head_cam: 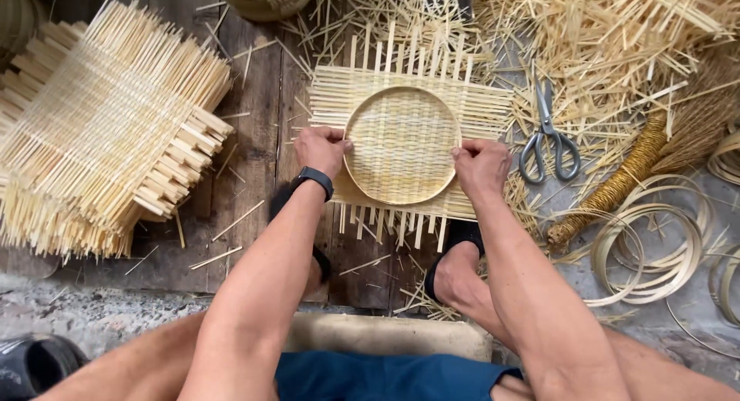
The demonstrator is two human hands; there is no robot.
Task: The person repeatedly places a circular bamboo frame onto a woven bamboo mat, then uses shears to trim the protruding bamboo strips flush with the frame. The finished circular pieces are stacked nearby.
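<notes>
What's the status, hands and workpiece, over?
Left hand and right hand pressing round bamboo rim onto square woven mat. Both feet pinning mat's near edge. Scissors lie right, apart.

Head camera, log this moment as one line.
left hand: pressing hoop rim | right hand: pressing hoop rim | hoop: on woven mat | scissors: right, untouched
</notes>
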